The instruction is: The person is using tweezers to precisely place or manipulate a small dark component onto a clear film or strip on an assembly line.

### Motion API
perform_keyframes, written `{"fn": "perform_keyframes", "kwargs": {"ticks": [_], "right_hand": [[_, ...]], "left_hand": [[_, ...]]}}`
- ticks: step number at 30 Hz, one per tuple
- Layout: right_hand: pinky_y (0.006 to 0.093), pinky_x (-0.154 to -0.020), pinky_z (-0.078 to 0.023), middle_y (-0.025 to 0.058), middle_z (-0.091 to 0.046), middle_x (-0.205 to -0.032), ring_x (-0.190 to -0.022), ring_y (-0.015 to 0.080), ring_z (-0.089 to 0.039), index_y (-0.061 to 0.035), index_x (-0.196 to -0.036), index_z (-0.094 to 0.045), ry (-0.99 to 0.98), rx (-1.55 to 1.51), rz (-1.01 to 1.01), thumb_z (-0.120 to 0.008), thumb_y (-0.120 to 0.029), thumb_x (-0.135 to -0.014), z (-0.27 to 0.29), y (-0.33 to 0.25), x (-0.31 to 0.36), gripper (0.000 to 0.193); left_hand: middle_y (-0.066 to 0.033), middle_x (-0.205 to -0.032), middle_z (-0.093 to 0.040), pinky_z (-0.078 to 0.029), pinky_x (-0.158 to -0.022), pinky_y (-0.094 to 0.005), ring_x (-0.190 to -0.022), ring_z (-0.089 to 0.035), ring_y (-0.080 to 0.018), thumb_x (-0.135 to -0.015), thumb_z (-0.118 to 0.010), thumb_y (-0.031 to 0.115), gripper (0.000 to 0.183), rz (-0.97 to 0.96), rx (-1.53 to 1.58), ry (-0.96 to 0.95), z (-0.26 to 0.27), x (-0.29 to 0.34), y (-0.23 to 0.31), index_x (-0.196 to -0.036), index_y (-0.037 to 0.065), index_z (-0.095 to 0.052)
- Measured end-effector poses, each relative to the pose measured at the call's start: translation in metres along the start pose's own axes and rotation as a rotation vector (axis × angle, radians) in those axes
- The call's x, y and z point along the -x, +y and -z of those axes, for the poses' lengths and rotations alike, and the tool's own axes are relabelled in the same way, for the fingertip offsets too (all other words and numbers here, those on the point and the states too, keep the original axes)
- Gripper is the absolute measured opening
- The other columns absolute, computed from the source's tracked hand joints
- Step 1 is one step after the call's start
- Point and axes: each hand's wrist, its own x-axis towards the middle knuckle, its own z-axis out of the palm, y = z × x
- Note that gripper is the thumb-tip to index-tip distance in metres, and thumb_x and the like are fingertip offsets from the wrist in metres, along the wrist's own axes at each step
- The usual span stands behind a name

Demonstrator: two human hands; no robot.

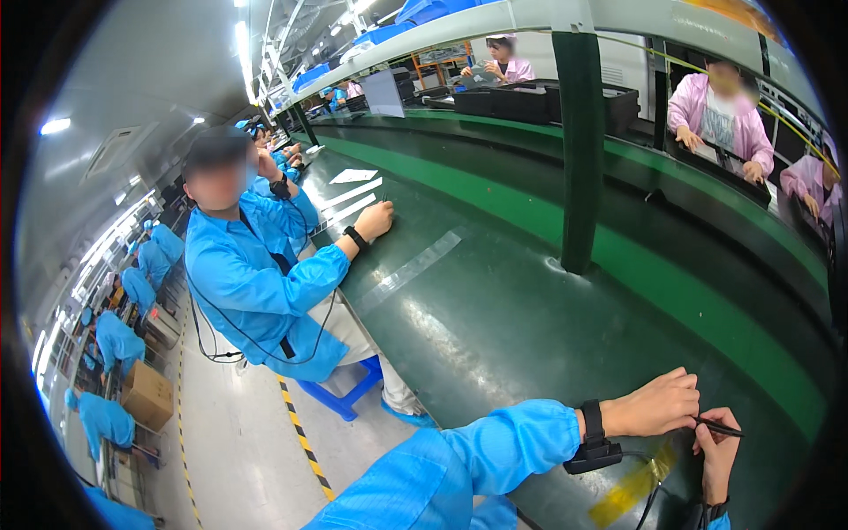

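At the lower right, my left hand (654,406) reaches across the green table with its fingers closed together. My right hand (720,446) is beside it, thumb and fingers pinched around a thin black pen-like stick (731,431). The stick's pointed end sticks out to the right. Its other end meets the fingertips of my left hand, which close on it. The exact kind of stick is too small to make out. A black strap with a small box (594,450) sits on my left wrist, and a dark cable runs down from it.
Yellow tape (632,490) lies on the green tabletop (495,327) near my wrists; clear tape (411,269) is farther off. A dark green post (579,159) rises from the table. A co-worker in blue (265,265) sits to the left, on a blue stool (349,393).
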Motion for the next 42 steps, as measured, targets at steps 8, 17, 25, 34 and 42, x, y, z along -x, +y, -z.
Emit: {"fn": "perform_keyframes", "kwargs": {"ticks": [8,17,25,34,42], "right_hand": [[0.0179,-0.045,-0.039,0.0017,-0.059,-0.074,-0.053,0.0054,-0.051,-0.0016,-0.095,-0.057,0.012,-0.030,0.019,-0.073,-0.013,-0.082,0.002,0.002,-0.003,0.024],[0.0173,-0.045,-0.039,0.0020,-0.059,-0.078,-0.053,0.0057,-0.052,-0.0008,-0.106,-0.053,0.161,-0.123,0.049,-0.066,-0.004,-0.084,-0.008,-0.001,-0.003,0.025],[0.0188,-0.044,-0.040,0.0038,-0.058,-0.078,-0.053,0.0083,-0.055,-0.0004,-0.102,-0.054,0.090,-0.103,0.011,-0.064,-0.004,-0.087,0.000,0.005,-0.006,0.019],[0.0197,-0.043,-0.039,0.0051,-0.058,-0.079,-0.052,0.0088,-0.054,0.0007,-0.103,-0.055,0.134,-0.116,0.059,-0.063,-0.017,-0.092,-0.002,-0.001,-0.004,0.022],[0.0197,-0.041,-0.032,-0.0012,-0.050,-0.067,-0.047,0.0051,-0.045,-0.0057,-0.091,-0.055,0.283,-0.084,0.072,-0.056,-0.026,-0.097,0.003,0.004,0.001,0.022]], "left_hand": [[-0.0039,-0.077,-0.055,-0.038,-0.076,-0.0351,-0.082,-0.048,-0.0225,-0.080,-0.069,0.019,0.015,-0.012,0.016,-0.003,0.001,-0.001,-0.002,-0.079,0.005,-0.062],[-0.0041,-0.078,-0.054,-0.039,-0.077,-0.0353,-0.081,-0.050,-0.0224,-0.081,-0.069,0.021,0.016,0.025,0.012,0.045,-0.002,0.000,0.000,-0.081,0.006,-0.063],[-0.0041,-0.079,-0.054,-0.039,-0.076,-0.0351,-0.081,-0.050,-0.0223,-0.084,-0.065,0.019,0.014,0.033,-0.041,0.037,0.002,-0.001,-0.001,-0.082,0.006,-0.063],[-0.0052,-0.076,-0.056,-0.041,-0.072,-0.0349,-0.078,-0.052,-0.0230,-0.087,-0.062,0.019,0.016,0.041,-0.063,-0.028,0.000,-0.001,0.000,-0.081,0.005,-0.064],[-0.0078,-0.086,-0.062,-0.045,-0.077,-0.0372,-0.085,-0.056,-0.0255,-0.090,-0.061,0.025,0.021,0.040,-0.020,-0.072,0.008,-0.002,0.009,-0.091,0.004,-0.065]]}}
